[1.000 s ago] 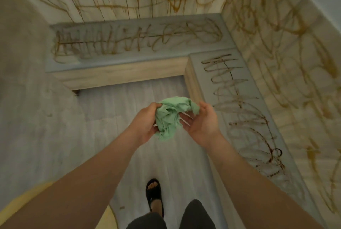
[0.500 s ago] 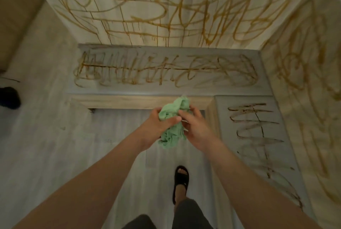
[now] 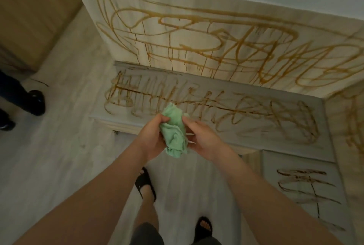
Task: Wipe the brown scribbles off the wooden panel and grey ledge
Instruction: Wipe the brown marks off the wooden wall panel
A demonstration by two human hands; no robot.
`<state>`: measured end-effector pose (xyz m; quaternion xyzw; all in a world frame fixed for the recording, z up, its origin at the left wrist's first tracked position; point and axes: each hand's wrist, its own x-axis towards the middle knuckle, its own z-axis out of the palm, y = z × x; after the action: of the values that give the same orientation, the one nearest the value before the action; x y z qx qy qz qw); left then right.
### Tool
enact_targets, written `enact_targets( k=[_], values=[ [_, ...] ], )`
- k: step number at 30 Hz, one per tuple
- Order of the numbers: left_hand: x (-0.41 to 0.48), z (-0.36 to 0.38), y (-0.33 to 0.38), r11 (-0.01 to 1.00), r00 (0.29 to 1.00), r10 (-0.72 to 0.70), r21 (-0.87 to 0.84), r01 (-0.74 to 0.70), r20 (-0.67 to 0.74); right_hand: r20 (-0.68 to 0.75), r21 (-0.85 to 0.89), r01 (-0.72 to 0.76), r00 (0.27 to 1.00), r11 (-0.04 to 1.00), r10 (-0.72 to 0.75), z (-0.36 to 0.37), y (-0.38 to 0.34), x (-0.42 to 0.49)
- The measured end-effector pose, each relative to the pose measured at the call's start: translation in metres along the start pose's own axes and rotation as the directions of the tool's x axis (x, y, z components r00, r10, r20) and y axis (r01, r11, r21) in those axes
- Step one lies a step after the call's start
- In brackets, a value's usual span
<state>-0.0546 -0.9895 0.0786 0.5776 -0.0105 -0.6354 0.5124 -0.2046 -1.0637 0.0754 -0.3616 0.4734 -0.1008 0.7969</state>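
I see a crumpled, nubby pale green cloth (image 3: 174, 132) held in both hands. The left hand (image 3: 151, 138) curls round its 9 o'clock side and the right hand (image 3: 204, 138) pinches it from 3 o'clock, fingertips partly buried in the folds. Runny brown scribbles (image 3: 216, 47) loop over the pale wood-grain panel (image 3: 126, 47) at 12 o'clock and over the flat grey ledge (image 3: 206, 87) just beyond the cloth. The ledge's 4 o'clock arm is cropped.

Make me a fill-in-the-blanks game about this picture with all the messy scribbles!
The left hand and right hand hold a crumpled cloth whose colour is ____.
The scribbles on the wooden panel and grey ledge are ____.
The sandals on the person's feet are ____.
Missing words: green, brown, black.
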Motion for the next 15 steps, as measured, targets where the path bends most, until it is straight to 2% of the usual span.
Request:
enact_targets(
  k=[2, 5, 9, 15],
  values=[
    [0.016, -0.014, 0.023, 1.0, 0.997, 0.001, -0.024, 0.001, 0.071, -0.029, 0.021, 0.029, 0.999, 0.999, -0.029, 0.016, -0.013, 0.026],
    [0.047, -0.047, 0.074, 0.992, 0.99, 0.058, 0.103, -0.072, 0.126, -0.095, 0.033, 0.075, 0.993, 0.997, -0.071, 0.057, -0.043, 0.079],
    [0.082, -0.093, 0.138, 0.94, 0.994, 0.084, 0.326, -0.1, 0.065, -0.162, 0.039, 0.106, 0.982, 0.994, -0.098, 0.111, -0.083, 0.137],
    [0.135, -0.139, 0.233, 0.949, 0.997, 0.064, 0.312, -0.049, -0.039, -0.289, 0.188, 0.176, 0.95, 0.966, -0.117, 0.15, -0.135, 0.203]
  ],
)
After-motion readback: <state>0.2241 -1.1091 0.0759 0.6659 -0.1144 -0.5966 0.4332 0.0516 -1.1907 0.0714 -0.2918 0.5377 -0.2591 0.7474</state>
